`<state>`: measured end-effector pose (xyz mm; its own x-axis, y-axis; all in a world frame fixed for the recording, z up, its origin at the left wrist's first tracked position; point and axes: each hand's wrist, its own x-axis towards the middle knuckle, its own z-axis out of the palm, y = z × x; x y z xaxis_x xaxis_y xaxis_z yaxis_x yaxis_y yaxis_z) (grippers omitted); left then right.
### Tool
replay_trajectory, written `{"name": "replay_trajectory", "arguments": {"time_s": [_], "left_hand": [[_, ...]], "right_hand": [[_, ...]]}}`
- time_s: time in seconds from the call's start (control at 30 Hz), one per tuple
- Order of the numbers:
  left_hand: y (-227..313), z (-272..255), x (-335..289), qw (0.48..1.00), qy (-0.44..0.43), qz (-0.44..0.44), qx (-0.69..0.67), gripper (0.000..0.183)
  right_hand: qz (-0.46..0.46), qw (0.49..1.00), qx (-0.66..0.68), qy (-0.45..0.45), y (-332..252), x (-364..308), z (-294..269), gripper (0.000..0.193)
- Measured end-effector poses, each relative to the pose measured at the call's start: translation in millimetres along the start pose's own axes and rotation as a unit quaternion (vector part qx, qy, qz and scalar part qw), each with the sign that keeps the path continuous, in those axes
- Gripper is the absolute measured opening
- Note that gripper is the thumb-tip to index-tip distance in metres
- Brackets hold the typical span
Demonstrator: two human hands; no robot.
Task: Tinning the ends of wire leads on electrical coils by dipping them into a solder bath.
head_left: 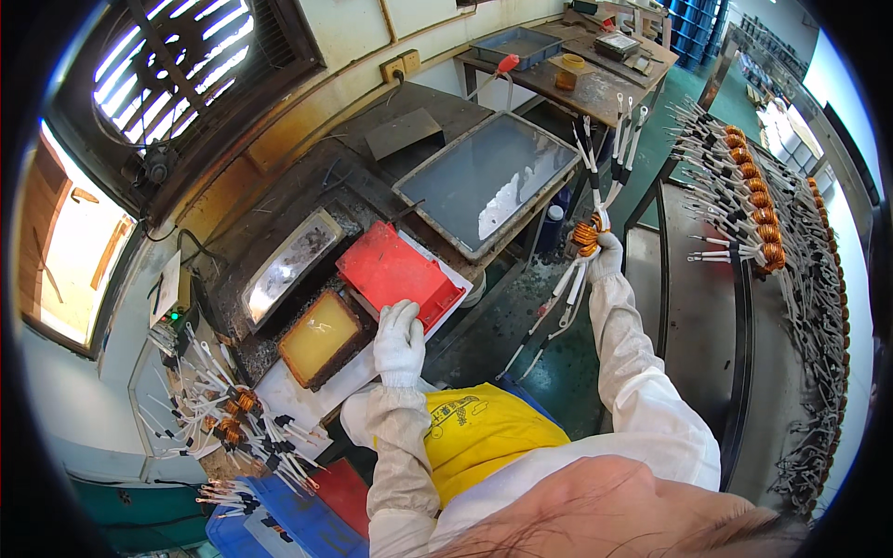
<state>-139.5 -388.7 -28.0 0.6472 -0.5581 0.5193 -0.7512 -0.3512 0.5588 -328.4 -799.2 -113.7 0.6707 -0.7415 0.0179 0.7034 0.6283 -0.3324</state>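
My right hand, in a white glove, is closed around a copper-wound ring coil. White leads with ring terminals and black sleeves spread from the coil, both upward and down to the left. My left hand, gloved too, lies with bent fingers against the near edge of a red plastic box; its palm is hidden. Just left of that hand sits a rectangular pan of amber material. Behind the pan is a rectangular pot with a shiny silvery surface.
A wide tray of greyish liquid stands beyond the red box. Several coils line the rack on the right. More coils with leads lie at lower left above a blue crate. A fan fills the upper-left window.
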Motion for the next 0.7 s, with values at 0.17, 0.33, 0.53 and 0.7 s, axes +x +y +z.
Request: {"name": "replay_trajectory", "arguments": {"time_s": [0.17,0.33,0.53,0.7], "left_hand": [[2,1,0,1.000,0.000,-0.002,0.001,0.024],[1,0,0,1.000,-0.001,-0.005,0.006,0.024],[4,0,1,1.000,-0.005,-0.009,0.011,0.023],[2,1,0,1.000,0.004,-0.002,0.007,0.023]], "right_hand": [[0.027,0.999,0.021,-0.038,-1,-1,-2,0.051],[0.059,0.994,0.085,-0.026,4,-13,27,0.049],[0.098,0.986,0.119,-0.055,0,-12,41,0.041],[0.094,0.989,0.104,-0.057,2,-13,45,0.041]]}}
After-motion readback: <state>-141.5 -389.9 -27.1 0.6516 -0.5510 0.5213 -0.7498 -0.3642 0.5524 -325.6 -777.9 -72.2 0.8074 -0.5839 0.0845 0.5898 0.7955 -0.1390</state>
